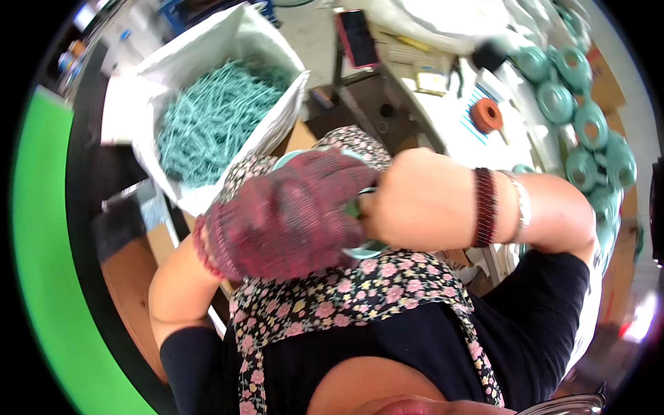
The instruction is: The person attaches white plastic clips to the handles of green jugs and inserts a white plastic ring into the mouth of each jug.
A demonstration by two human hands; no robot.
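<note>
Over my lap, my left hand [290,214] wears a dark red knitted glove and is closed on a pale teal round plastic part [366,250]. Most of that part is hidden by the glove; its rim shows above and below my fingers. My bare right hand [411,200] is a fist pressed close against the gloved fingers. Something small, dark and green shows between the two hands, too covered to name. What the right fist holds is hidden.
At the left stands a white sack [283,104] full of teal plastic strips [214,121]. On the right-hand table are an orange-brown tape roll [486,115] and a phone [357,39] near its far corner. Several teal ring-shaped parts [555,102] are heaped along the right.
</note>
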